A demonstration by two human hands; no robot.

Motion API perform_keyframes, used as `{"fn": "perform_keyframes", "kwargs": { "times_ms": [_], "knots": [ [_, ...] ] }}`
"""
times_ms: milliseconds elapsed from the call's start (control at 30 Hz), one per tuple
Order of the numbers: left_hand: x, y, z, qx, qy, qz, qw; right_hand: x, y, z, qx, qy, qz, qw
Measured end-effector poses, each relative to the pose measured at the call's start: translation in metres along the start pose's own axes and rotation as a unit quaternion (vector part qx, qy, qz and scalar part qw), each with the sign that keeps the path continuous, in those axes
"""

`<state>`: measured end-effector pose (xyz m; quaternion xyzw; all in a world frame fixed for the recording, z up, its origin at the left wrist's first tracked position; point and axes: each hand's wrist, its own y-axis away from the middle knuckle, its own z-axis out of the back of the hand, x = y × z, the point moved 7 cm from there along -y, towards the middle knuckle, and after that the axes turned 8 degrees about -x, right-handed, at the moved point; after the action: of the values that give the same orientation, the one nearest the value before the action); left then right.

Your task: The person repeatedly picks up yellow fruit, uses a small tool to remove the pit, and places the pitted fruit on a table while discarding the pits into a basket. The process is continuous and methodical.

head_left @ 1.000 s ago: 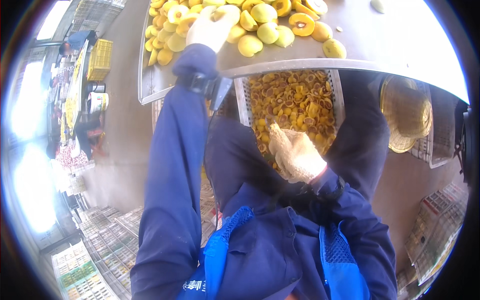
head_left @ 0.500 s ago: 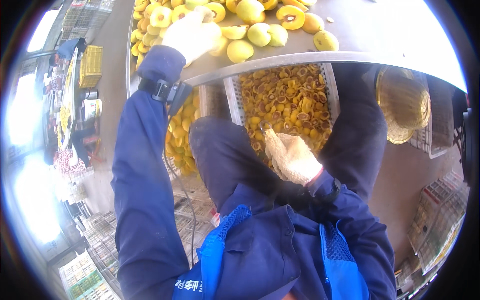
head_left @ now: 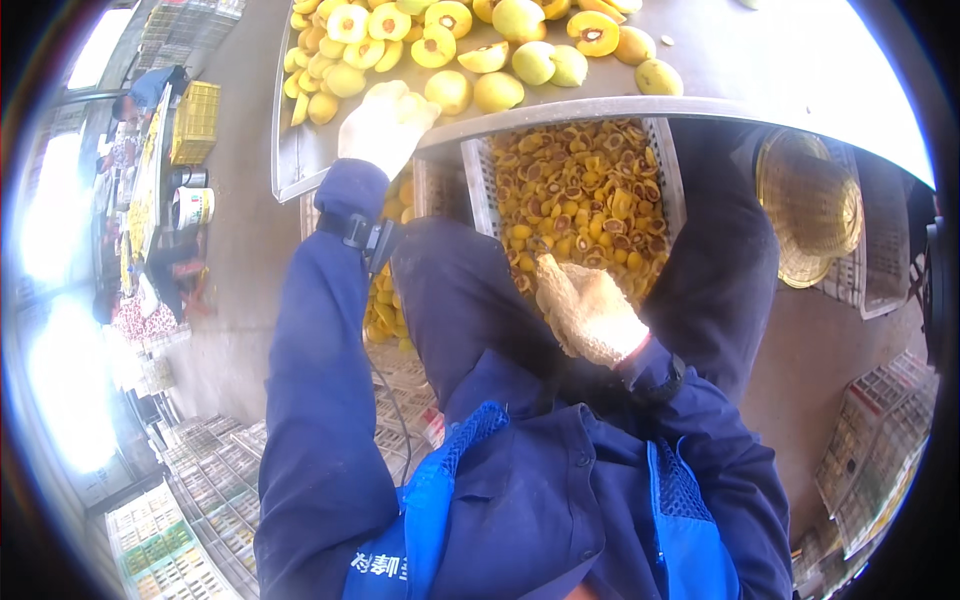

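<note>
Leftmost on the grey metal table [head_left: 720,55], halved yellow fruits with hollowed or stone-filled centres [head_left: 433,46] lie heaped at the far side, probably so that they stay within the arm's reach. The white-gloved left hand [head_left: 388,125] rests over the front edge, its fingers loosely curled; whether they hold anything, I cannot tell. Just to its right sit whole yellow-green fruits [head_left: 498,92]. A white perforated plastic crate [head_left: 482,190] full of small yellow-brown cut pieces stands between the knees, under the edge, seemingly placed to lie close below the work. Over its near end, the tan-gloved right hand [head_left: 592,312] has its fingers drawn together; what they grip, if anything, is too small to make out.

Around these, a yellow plastic crate [head_left: 195,122] and a white bucket [head_left: 193,208] stand far left. The left sleeve [head_left: 325,330] and thigh partly hide more yellow fruit [head_left: 385,310] below the table. A straw-coloured woven basket-like piece [head_left: 815,215] sits beyond the right knee.
</note>
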<state>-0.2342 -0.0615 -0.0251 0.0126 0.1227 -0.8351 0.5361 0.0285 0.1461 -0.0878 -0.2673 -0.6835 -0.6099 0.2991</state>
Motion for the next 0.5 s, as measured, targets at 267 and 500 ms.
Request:
{"fn": "perform_keyframes", "kwargs": {
  "times_ms": [267,500],
  "knots": [
    [0.025,-0.001,-0.01,0.009,0.183,0.055,0.982,-0.006,0.003,0.006,-0.03,0.004,-0.006,1.0],
    [0.004,0.006,0.008,-0.032,0.105,-0.077,0.991,-0.01,-0.015,0.008,-0.03,-0.012,0.011,0.999]
  ]
}}
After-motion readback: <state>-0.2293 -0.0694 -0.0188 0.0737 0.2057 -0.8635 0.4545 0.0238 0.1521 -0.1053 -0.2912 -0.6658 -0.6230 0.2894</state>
